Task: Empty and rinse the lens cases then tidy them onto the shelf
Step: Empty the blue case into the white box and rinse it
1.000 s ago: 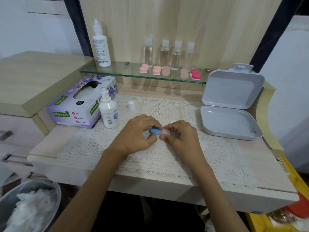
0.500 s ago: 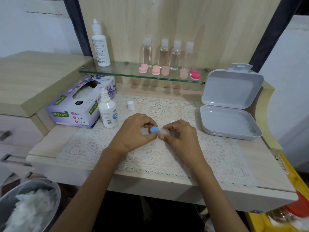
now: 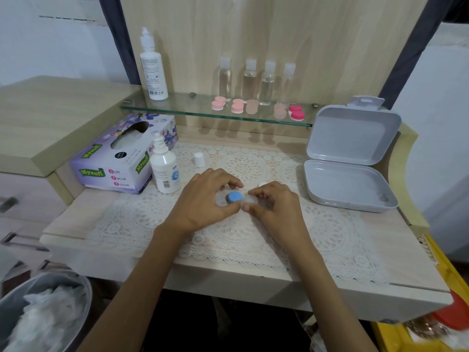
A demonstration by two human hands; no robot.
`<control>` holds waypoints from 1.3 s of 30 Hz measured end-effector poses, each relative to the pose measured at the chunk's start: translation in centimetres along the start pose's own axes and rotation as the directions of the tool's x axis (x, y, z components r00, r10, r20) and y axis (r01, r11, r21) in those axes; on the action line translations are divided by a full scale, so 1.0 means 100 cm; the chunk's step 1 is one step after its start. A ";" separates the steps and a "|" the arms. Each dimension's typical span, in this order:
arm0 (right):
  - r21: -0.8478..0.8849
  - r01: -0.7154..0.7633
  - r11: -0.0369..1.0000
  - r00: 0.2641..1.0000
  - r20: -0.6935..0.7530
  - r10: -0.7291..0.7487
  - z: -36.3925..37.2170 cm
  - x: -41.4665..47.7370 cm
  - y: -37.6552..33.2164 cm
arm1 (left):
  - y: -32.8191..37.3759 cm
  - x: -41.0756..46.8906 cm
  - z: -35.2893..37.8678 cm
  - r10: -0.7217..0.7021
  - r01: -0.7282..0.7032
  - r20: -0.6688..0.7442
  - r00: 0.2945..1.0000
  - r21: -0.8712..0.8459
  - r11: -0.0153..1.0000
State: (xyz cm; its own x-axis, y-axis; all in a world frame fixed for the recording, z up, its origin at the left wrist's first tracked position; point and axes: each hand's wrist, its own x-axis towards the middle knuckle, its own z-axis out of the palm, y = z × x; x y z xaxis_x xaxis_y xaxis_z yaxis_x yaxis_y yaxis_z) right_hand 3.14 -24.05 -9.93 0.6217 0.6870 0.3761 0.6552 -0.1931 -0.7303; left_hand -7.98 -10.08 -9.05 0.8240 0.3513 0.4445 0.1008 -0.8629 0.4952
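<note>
A lens case with a blue cap [image 3: 234, 197] lies on the lace mat at the middle of the table. My left hand [image 3: 203, 199] pinches the blue cap between thumb and fingers. My right hand [image 3: 272, 204] pinches the case's clear right half [image 3: 250, 199]. A white cap [image 3: 262, 184] peeks out behind my right hand. On the glass shelf [image 3: 193, 107] sit several pink lens cases [image 3: 218, 103] and a darker pink one [image 3: 296, 113].
A tall solution bottle [image 3: 153, 67] and several small clear bottles [image 3: 250, 81] stand on the shelf. A tissue box [image 3: 121, 158], an uncapped solution bottle [image 3: 165, 168], its white cap [image 3: 198, 159] and an open grey box [image 3: 350, 184] sit on the table. A bin [image 3: 43, 316] is at lower left.
Both hands stay on the blue-capped case in the same spot. My left fingers have shifted slightly around the blue cap.
</note>
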 end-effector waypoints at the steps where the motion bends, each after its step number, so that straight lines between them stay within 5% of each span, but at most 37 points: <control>1: 0.005 -0.001 1.000 1.000 0.001 0.001 0.000 0.000 0.000 | -0.001 0.000 0.000 -0.012 0.012 -0.011 1.000 0.010 1.000; 39: -0.003 0.006 1.000 1.000 0.000 -0.006 0.000 0.000 0.000 | -0.006 0.000 0.004 -0.046 0.044 -0.013 0.999 -0.112 0.993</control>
State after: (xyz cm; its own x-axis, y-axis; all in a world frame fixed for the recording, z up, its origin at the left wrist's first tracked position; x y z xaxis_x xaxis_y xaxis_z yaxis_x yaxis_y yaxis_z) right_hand 3.13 -24.12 -9.91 0.6176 0.6882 0.3807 0.6604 -0.1911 -0.7262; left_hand -7.88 -9.68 -9.67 0.8112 0.3950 0.4311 0.0735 -0.8003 0.5950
